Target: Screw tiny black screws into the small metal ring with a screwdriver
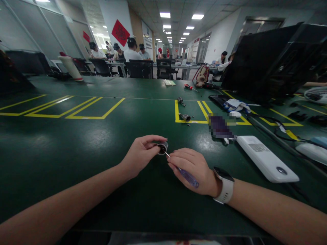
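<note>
My left hand (pixel 138 153) pinches a metal cylinder (pixel 166 146); my right hand (pixel 195 166) grips a screwdriver (pixel 188 177) at its opening. Work seems unfinished, with other metal parts (pixel 185 117) lying separate.

A: From where does your view look?

B: From afar, I receive a single head-worn view, facing forward and down over the surface (pixel 76 146).

A: How near is it?

B: Near: the forearms (pixel 84 189) enter from the lower left and lower right, and the hands (pixel 191 170) lie just below centre.

A: And how far does it reach?

B: Deep: the surface's near edge runs along the bottom of my view, chairs (pixel 139 69) stand beyond the far edge, and ceiling lights (pixel 197 16) recede at the top.
</note>
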{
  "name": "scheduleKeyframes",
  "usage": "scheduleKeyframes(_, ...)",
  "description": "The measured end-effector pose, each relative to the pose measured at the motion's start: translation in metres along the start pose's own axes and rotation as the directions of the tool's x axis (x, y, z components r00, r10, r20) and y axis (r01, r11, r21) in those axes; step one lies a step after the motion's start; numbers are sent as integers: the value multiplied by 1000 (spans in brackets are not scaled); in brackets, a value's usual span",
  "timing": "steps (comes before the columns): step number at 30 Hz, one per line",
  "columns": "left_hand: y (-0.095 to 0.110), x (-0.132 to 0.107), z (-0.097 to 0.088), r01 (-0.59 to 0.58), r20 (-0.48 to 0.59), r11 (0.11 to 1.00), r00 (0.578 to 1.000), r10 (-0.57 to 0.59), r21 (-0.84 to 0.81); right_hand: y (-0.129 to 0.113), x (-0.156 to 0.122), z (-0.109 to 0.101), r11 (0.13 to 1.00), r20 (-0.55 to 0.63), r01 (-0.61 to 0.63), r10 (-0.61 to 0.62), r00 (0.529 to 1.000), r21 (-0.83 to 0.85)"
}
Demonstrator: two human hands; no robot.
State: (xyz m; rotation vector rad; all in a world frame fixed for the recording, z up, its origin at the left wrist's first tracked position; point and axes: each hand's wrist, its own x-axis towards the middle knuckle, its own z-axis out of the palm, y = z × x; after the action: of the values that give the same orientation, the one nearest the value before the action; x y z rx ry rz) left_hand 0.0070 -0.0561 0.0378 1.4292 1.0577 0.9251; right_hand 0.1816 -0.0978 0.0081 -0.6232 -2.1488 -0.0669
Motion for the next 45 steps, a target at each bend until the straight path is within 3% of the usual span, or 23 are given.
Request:
scheduleKeyframes(7,-6,15,-14,26,12,999,1000,-27,20,-1,1,-3,996,-1,-43,43,999,78)
scheduleKeyframes(11,-8,32,-26,-91,-1,981,996,92,174,1,4,-4,954,24,-233,233,972,187)
scheduleKeyframes(14,-11,50,-38,-186,19,901,981,194,391,5,12,-3,885,38,-388,392,919,256)
scheduleKeyframes(19,-16,83,-59,-301,41,583,909,416,754,24,35,5,711,73,-552,584,809,436)
scheduleKeyframes(23,-25,102,-71,-352,101,466,871,481,812,43,53,22,505,109,-608,708,698,612)
scheduleKeyframes(26,-35,108,-77,-373,95,443,841,532,815,50,61,37,246,191,-585,789,584,773)
scheduleKeyframes(29,-45,108,-80,-324,43,538,882,469,778,49,60,49,125,249,-541,787,565,832)
scheduleKeyframes(32,-51,106,-81,-319,92,567,915,392,760,47,54,54,126,288,-553,747,599,824)
scheduleKeyframes(39,-53,105,-79,-422,195,530,881,431,735,48,47,55,228,294,-615,720,628,755)
scheduleKeyframes(45,-51,101,-77,-479,266,413,840,474,775,50,47,55,455,241,-629,655,716,631)
